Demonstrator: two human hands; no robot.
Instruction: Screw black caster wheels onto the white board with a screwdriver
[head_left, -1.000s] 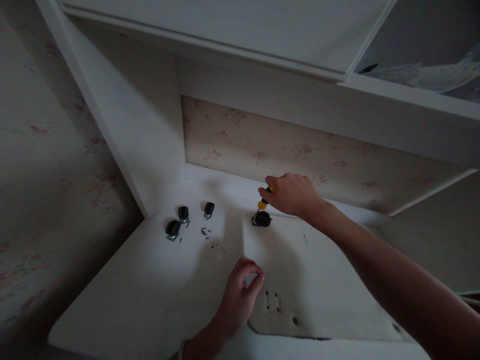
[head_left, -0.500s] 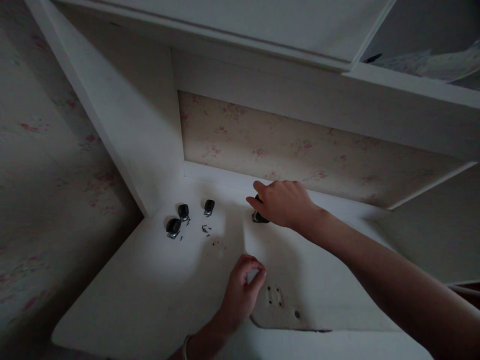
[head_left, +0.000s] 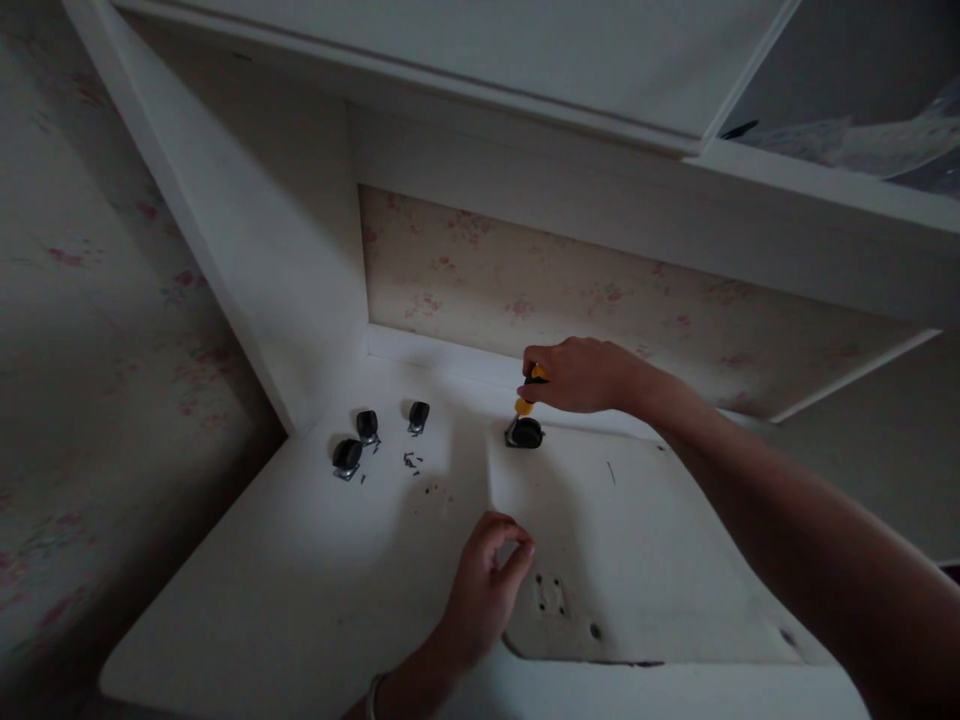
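My right hand (head_left: 577, 375) is wrapped round a yellow and black screwdriver (head_left: 524, 407), which slants down to the plate of a black caster (head_left: 529, 433). That caster sits at the far left corner of a white board (head_left: 637, 530) lying on the desktop. Thumb and fingertips of my left hand (head_left: 491, 570) are pinched together above the board's left edge; anything between them is too small to make out. Close by, a group of screw holes (head_left: 550, 594) marks the board's near corner.
Three loose casters (head_left: 347, 457) stand on the white desktop (head_left: 247, 590) to the left, with several small screws (head_left: 409, 460) beside them. A white side panel (head_left: 247, 220) rises at the left and a shelf (head_left: 465, 60) overhangs the work. Floral wallpaper (head_left: 517, 270) shows behind.
My right hand has risen and shifted slightly right, bringing the screwdriver and the caster under it into view. My left hand keeps its pinch in nearly the same spot.
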